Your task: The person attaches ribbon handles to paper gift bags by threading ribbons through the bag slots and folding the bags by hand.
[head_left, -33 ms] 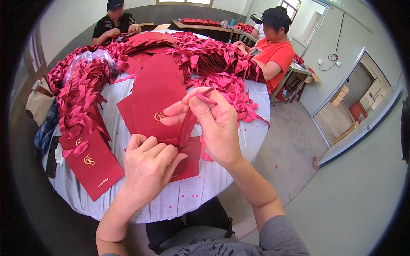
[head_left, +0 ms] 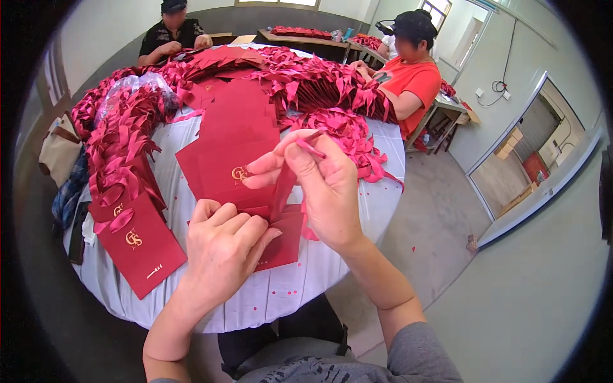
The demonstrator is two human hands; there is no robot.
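My left hand [head_left: 225,246] is closed on the edge of a dark red paper bag [head_left: 281,198] just above the table; its fingertips are hidden. With thumb and fingers pinched, my right hand [head_left: 325,179] holds a crimson ribbon [head_left: 310,149] over that bag, its other fingers curled loosely. Flat red bags without visible ribbons [head_left: 214,159] lie overlapped in front of my hands, some with a gold emblem. To the left is a bag with a ribbon bow [head_left: 137,252], at the near end of a long row of beribboned bags [head_left: 121,147]. Loose ribbons [head_left: 348,137] are heaped beyond my right hand.
The round table wears a white cloth [head_left: 319,271] dotted with small red bits. Two people sit across it, one in black [head_left: 182,35] and one in orange-red [head_left: 412,83]. A plastic bag [head_left: 143,92] rests on the left row. A cream bag [head_left: 59,150] hangs at the left edge.
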